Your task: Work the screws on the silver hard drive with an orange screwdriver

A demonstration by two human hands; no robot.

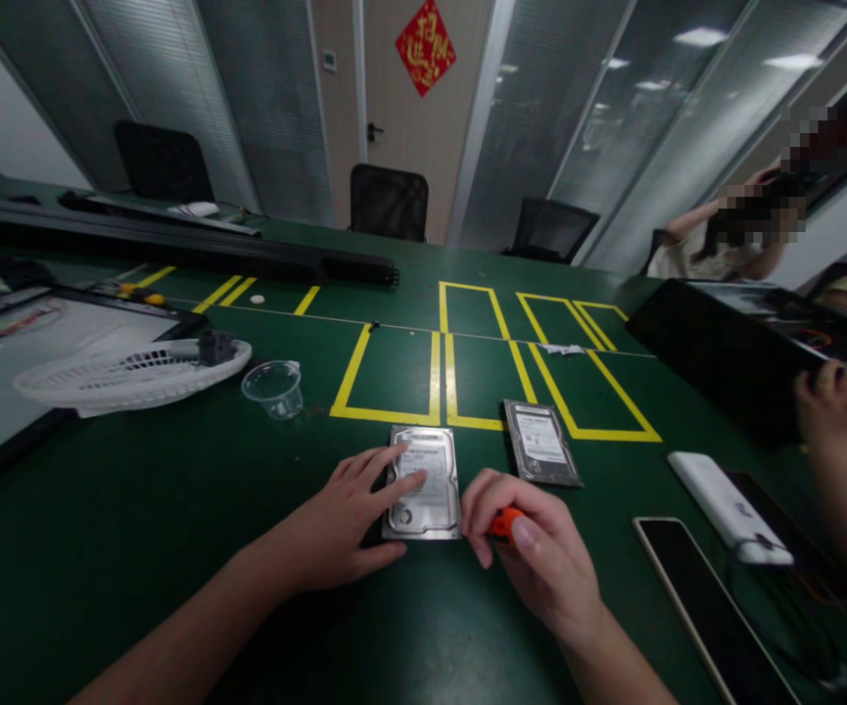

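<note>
A silver hard drive with a white label lies flat on the green table in front of me. My left hand rests on its left side, fingers spread and two fingertips over the label. Close to the drive's right edge, my right hand is closed around an orange-and-black screwdriver. Only the end of its handle shows; the shaft is hidden by the hand. A second hard drive with a dark casing lies just beyond my right hand, touched by neither hand.
Yellow tape rectangles mark the table. A clear plastic cup and white basket stand left. On the right are a phone, a white power bank, a black case and another person's hand.
</note>
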